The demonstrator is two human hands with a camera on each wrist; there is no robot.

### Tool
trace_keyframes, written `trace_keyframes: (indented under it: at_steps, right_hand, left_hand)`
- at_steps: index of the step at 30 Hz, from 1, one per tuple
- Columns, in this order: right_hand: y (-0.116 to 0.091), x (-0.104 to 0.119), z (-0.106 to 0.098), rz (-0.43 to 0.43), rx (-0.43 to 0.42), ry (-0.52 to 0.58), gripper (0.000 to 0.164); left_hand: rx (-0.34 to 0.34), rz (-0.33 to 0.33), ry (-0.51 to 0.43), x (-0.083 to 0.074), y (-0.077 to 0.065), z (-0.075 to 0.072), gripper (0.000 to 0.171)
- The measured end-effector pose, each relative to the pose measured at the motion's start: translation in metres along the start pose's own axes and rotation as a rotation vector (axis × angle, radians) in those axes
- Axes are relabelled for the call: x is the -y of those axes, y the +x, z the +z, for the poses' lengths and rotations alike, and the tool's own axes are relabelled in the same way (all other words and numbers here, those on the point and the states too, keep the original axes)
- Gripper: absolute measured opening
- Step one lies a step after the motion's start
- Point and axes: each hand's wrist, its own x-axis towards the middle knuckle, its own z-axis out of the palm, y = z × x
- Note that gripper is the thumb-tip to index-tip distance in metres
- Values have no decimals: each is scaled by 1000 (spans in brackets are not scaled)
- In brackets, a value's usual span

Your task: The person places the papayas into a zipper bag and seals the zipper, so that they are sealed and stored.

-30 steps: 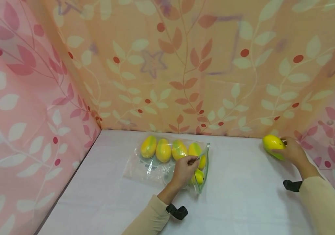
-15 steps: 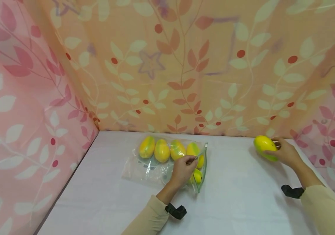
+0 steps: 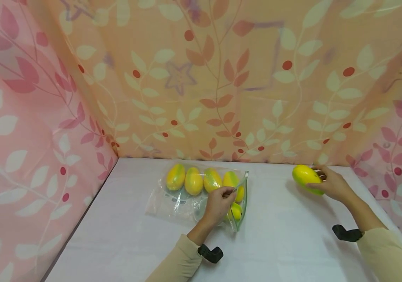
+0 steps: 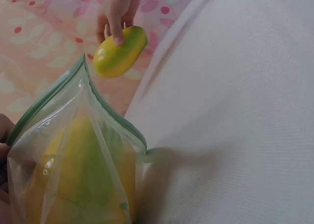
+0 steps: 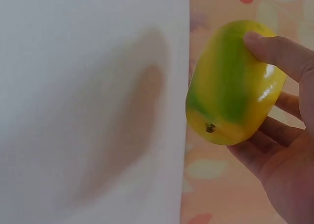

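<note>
A clear zip bag [image 3: 172, 207] with a green zip edge lies on the white table, several yellow-green mangoes [image 3: 193, 181] inside it. My left hand [image 3: 218, 205] pinches the bag's zip edge near its mouth, which gapes toward the right. In the left wrist view the zip [image 4: 113, 113] stands up in a peak over a mango [image 4: 83, 170] seen through the plastic. Off to the right, my right hand [image 3: 334, 184] grips another mango [image 3: 306, 178] between thumb and fingers, raised above the table. Its stem end [image 5: 210, 128] shows in the right wrist view.
The white-covered table [image 3: 274, 243] meets a leaf-patterned orange curtain [image 3: 222, 117] at its far edge. Pink patterned cloth [image 3: 28, 156] hangs along the left, with more on the right. A black wrist camera [image 3: 210, 253] sits on the left wrist, another [image 3: 347, 233] on the right.
My right hand has carried the mango leftward from the table's far right corner toward the bag. My left hand has kept its pinch on the bag's edge.
</note>
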Motion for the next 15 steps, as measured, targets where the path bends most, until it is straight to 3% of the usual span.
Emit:
trace_keyframes:
  at_steps: [15]
  right_hand:
    - [-17, 37, 12, -61, -12, 21, 78]
  left_hand:
    - [-8, -23, -7, -2, -1, 1, 23]
